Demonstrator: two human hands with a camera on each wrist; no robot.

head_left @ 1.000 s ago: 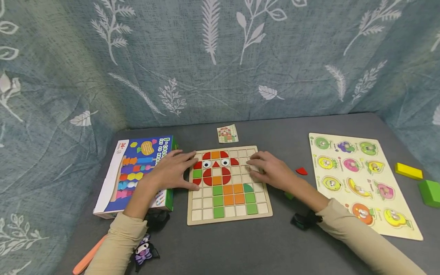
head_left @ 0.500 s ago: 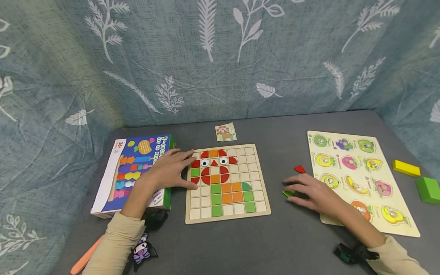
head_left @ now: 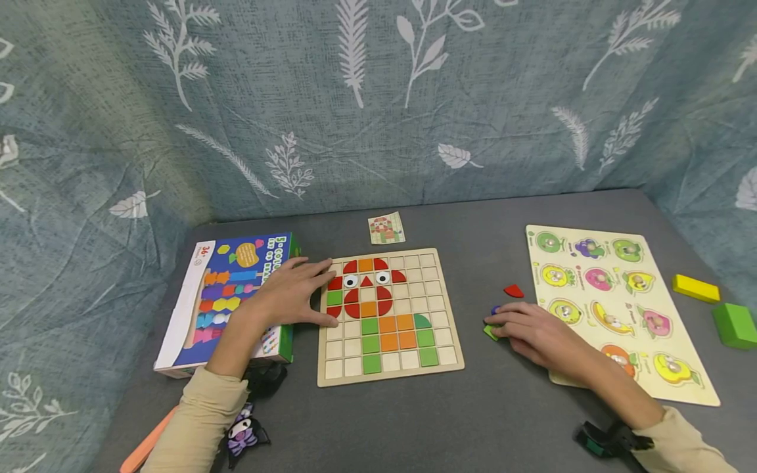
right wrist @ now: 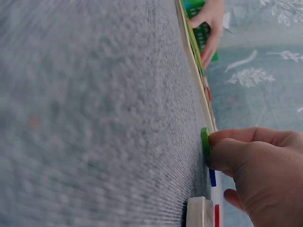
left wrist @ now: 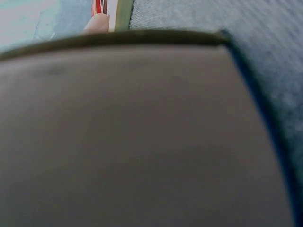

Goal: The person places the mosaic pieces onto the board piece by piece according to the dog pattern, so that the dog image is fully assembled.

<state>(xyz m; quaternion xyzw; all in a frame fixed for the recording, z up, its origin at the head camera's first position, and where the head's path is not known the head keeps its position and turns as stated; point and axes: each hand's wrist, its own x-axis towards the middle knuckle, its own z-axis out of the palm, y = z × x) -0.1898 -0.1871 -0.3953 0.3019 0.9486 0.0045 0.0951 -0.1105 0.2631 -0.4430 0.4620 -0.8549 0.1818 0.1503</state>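
Note:
A wooden grid board bears red, orange and green tiles and two eye tiles. My left hand lies at its left edge, thumb and fingers spread. In the left wrist view a blurred surface hides nearly all but one fingertip. Right of the board, my right hand pinches a green tile between thumb and finger, low at the table. A blue tile is beside it, partly behind the fingers. A red quarter-round tile lies farther back.
A small picture card lies behind the board. The bead toy box stands at left, with a black-and-purple charm and an orange stick in front. At right are a fruit puzzle board, a yellow block and a green block.
My right hand has left the grid board's right edge, moved right to the loose tiles, and taken hold of the green tile. The left hand stays at the board's left edge.

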